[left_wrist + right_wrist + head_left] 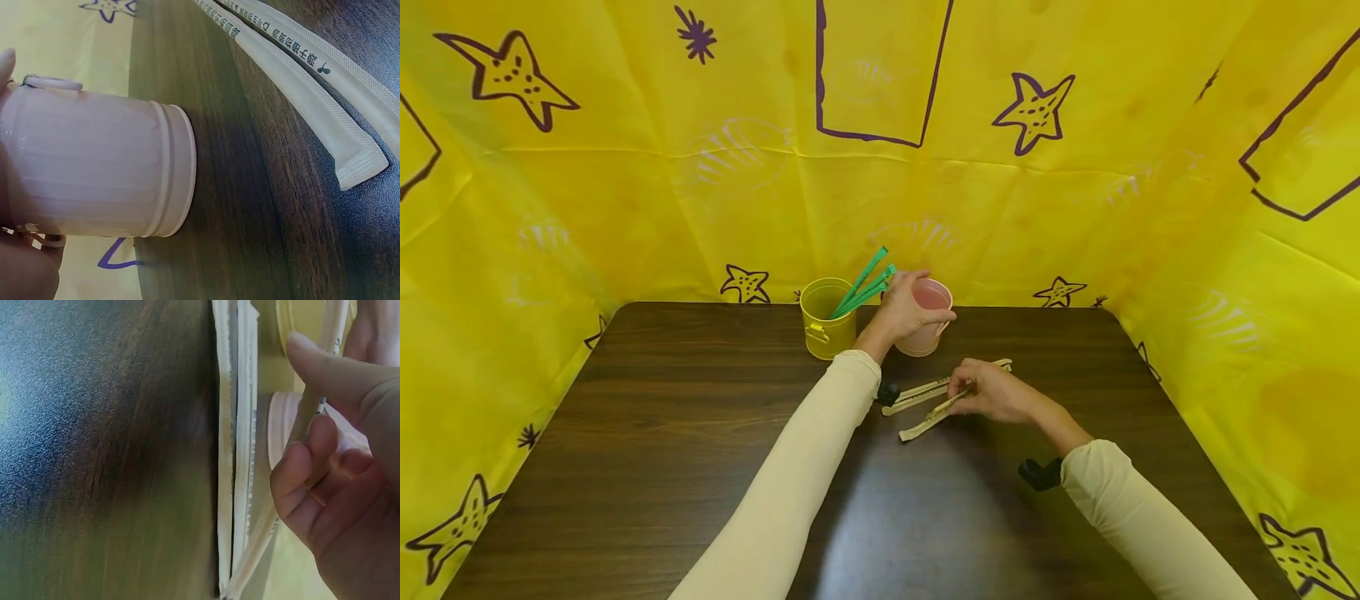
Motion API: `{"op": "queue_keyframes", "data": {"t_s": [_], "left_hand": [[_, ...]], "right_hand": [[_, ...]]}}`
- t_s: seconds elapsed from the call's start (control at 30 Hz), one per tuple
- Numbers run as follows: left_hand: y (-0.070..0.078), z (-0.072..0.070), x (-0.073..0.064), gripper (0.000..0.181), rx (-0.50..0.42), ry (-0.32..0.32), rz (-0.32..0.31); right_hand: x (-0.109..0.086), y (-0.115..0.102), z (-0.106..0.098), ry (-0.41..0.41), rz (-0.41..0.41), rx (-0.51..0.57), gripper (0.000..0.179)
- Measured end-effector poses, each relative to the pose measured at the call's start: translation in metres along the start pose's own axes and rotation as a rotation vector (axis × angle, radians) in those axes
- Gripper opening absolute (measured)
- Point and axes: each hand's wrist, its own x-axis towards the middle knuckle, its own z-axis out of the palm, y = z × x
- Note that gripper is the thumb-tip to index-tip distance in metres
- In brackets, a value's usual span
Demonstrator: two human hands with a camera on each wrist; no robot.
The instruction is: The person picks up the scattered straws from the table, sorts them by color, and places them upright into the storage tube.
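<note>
My left hand [901, 310] grips a small pink bucket [919, 342] near its rim, thumb on one side and fingers on the other. The bucket [94, 162] stands upright at the back of the table. In my right hand [997, 393] a slim beige paper-wrapped straw [919, 430] is pinched between thumb and fingers, slanting above the tabletop. Two more beige wrapped straws [910, 400] lie side by side on the table, just beyond the held one. Printed characters show on these wrappers [300, 94] in the left wrist view. The pink bucket's inside is partly hidden by my left hand.
Left of the pink bucket stands a yellow bucket [817, 332] with several green wrapped sticks [867, 292] leaning out toward the right. The dark wooden table [700, 433] meets a yellow patterned cloth [760, 208] at the back and sides.
</note>
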Motion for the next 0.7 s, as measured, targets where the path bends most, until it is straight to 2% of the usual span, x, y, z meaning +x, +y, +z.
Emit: {"op": "queue_keyframes", "data": {"t_s": [0.17,0.3,0.7], "left_hand": [[-0.001,-0.001,0.0,0.098,0.0,-0.002,0.0],[-0.001,-0.001,0.0,0.098,0.007,-0.004,-0.003],[0.0,-0.001,0.0,0.095,0.013,-0.003,-0.003]], "right_hand": [[0.001,-0.001,-0.003,0.068,-0.033,0.004,0.009],[0.001,-0.008,-0.015,0.152,-0.025,0.051,0.008],[-0.003,-0.027,-0.068,0.516,0.073,0.209,0.013]]}}
